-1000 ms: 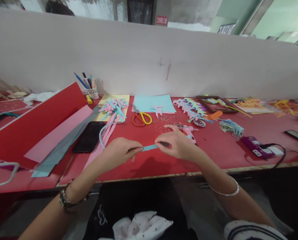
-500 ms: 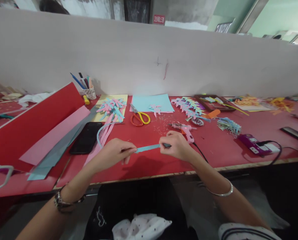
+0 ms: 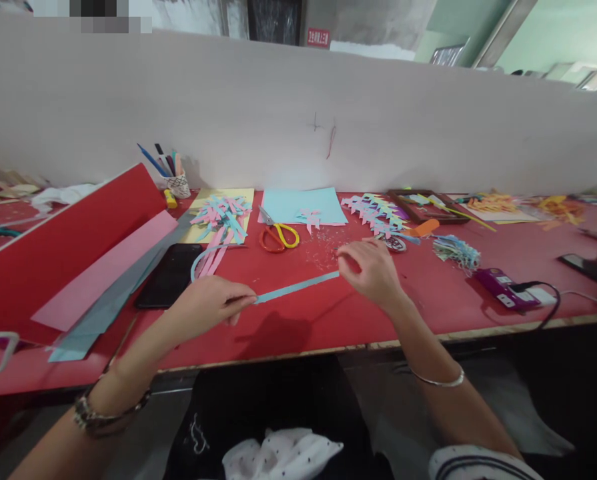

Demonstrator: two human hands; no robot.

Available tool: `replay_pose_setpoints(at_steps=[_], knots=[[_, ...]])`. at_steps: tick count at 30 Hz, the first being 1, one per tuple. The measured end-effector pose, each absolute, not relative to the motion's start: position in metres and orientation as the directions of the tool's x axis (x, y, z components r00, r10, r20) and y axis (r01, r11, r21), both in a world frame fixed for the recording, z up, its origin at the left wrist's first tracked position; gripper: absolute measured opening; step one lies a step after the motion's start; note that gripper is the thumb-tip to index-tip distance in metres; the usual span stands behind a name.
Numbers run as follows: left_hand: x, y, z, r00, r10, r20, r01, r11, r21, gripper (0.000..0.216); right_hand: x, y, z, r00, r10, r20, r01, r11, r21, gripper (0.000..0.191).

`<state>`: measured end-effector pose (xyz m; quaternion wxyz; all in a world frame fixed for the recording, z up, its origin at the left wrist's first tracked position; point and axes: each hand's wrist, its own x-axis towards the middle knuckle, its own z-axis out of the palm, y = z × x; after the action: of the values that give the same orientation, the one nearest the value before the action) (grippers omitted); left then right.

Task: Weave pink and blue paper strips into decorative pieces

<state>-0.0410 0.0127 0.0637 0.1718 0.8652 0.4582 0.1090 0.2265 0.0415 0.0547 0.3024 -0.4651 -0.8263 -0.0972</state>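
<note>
Paper strip [image 3: 298,287], narrow and pale blue, held above the red table [image 3: 203,347], in front of the body. Runs nearly straight between two hands, climbing slightly toward the right. Pinched at one end by the left hand [image 3: 218,303], thumb pressed against fingertips in a firm grip; caught at the other end in the curled fingers of the right hand [image 3: 371,272], also a closed grip. Cannot tell exactly which fingertips touch there. On the left wrist, a patterned bracelet [image 3: 109,415]; on the right, a silver bangle [image 3: 439,383].

Just beyond the left hand, a curved blue strip [image 3: 196,260] and some long pink strips [image 3: 213,261], with a black phone [image 3: 165,280] beside them. Farther left, a pink sheet [image 3: 103,270] lying over a large red board [image 3: 73,233]. Straight ahead, scissors [image 3: 281,244] with red and yellow handles, near a light blue sheet [image 3: 303,202]. To their left, a heap of pink and blue pieces [image 3: 223,215] on yellow paper. Past the right hand, zigzag paper chains [image 3: 375,213] and an orange piece [image 3: 423,229]; farther right, a fringed paper bundle [image 3: 457,252] near a purple power block [image 3: 501,289].
</note>
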Motion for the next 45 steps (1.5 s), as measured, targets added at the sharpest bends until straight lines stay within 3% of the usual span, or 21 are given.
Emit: replay_pose_setpoints(at_steps=[4,8,14,17,20,23,29,32,34,37,40,42,45], knots=[[-0.036,0.012,0.064,0.553,0.832,0.039,0.767,-0.526,0.368,0.036,0.187,0.028,0.064,-0.686,0.622,0.377,0.595,0.778,-0.201,0.019],[-0.029,0.008,0.061,0.566,0.809,0.158,0.772,-0.587,0.243,0.028,0.163,0.024,0.063,-0.762,0.626,0.166,0.589,0.776,-0.226,0.021],[-0.013,0.006,0.054,0.669,0.628,0.398,0.733,-0.648,-0.208,0.026,0.157,0.026,0.061,-0.738,0.659,0.150,0.586,0.734,-0.343,0.021],[-0.015,0.008,0.051,0.747,0.457,0.482,0.640,-0.690,-0.337,0.030,0.161,0.028,0.060,-0.767,0.620,0.167,0.527,0.756,-0.388,0.022],[-0.026,0.011,0.047,0.759,0.422,0.495,0.628,-0.676,-0.386,0.030,0.171,0.032,0.057,-0.756,0.622,0.207,0.492,0.747,-0.446,0.022],[-0.043,0.014,0.043,0.739,0.496,0.456,0.661,-0.664,-0.350,0.031,0.186,0.034,0.056,-0.703,0.677,0.220,0.495,0.687,-0.532,0.023],[-0.087,0.018,0.039,0.694,0.644,0.323,0.711,-0.684,-0.164,0.028,0.223,0.034,0.059,-0.574,0.784,0.238,0.551,0.584,-0.596,0.024],[-0.100,0.016,0.040,0.498,0.778,0.382,0.862,-0.490,-0.126,0.026,0.236,0.034,0.061,-0.472,0.835,0.282,0.569,0.533,-0.626,0.023],[-0.095,0.014,0.042,0.377,0.829,0.413,0.908,-0.418,0.010,0.024,0.236,0.033,0.060,-0.468,0.836,0.286,0.558,0.531,-0.638,0.022],[-0.070,0.011,0.048,0.290,0.783,0.550,0.864,-0.461,0.200,0.025,0.222,0.029,0.058,-0.519,0.811,0.270,0.552,0.559,-0.618,0.021],[-0.036,0.010,0.055,0.445,0.701,0.557,0.792,-0.599,0.120,0.030,0.204,0.026,0.059,-0.612,0.733,0.296,0.540,0.661,-0.521,0.017],[-0.020,0.011,0.057,0.590,0.693,0.414,0.732,-0.676,0.088,0.030,0.196,0.026,0.060,-0.665,0.671,0.328,0.531,0.734,-0.424,0.015],[-0.008,0.013,0.055,0.677,0.699,0.231,0.695,-0.710,0.115,0.032,0.194,0.029,0.062,-0.701,0.626,0.342,0.539,0.779,-0.321,0.016]])
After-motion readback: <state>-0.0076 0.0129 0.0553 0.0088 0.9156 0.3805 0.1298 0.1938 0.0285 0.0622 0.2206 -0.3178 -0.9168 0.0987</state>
